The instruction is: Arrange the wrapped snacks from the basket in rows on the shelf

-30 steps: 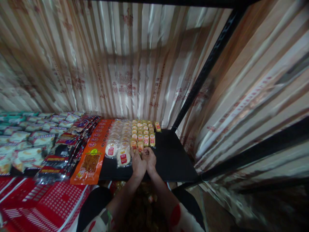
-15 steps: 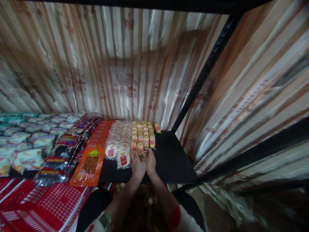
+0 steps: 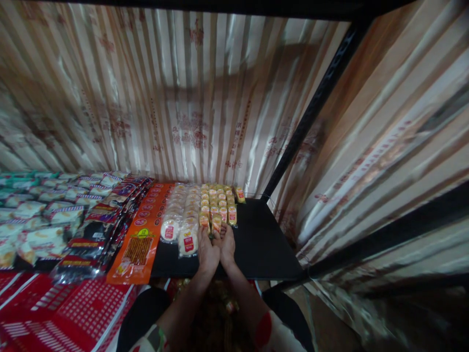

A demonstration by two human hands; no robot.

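Rows of small yellow-wrapped snack packets (image 3: 222,198) with red and white labels lie on a black shelf (image 3: 262,244). At the front of these rows my left hand (image 3: 208,252) and my right hand (image 3: 226,246) are side by side, almost touching. Between their curled fingertips is the lower end of one slightly tilted yellow snack packet (image 3: 216,224), and both hands are closed on it. Another yellow packet (image 3: 204,221) lies by my left fingertips. Left of my left hand is a clear-wrapped round white cracker pack (image 3: 188,243).
More white cracker packs (image 3: 169,230), an orange snack bag (image 3: 136,244), dark bags (image 3: 86,242) and pale packets (image 3: 47,239) fill the shelf leftward. A red basket (image 3: 88,305) stands below. Black posts (image 3: 311,112) frame the right; a pleated sheet (image 3: 205,88) hangs behind.
The yellow packet at my fingertips has shifted slightly right and now leans. Both hands stay at the front of the rows, with only small finger movement.
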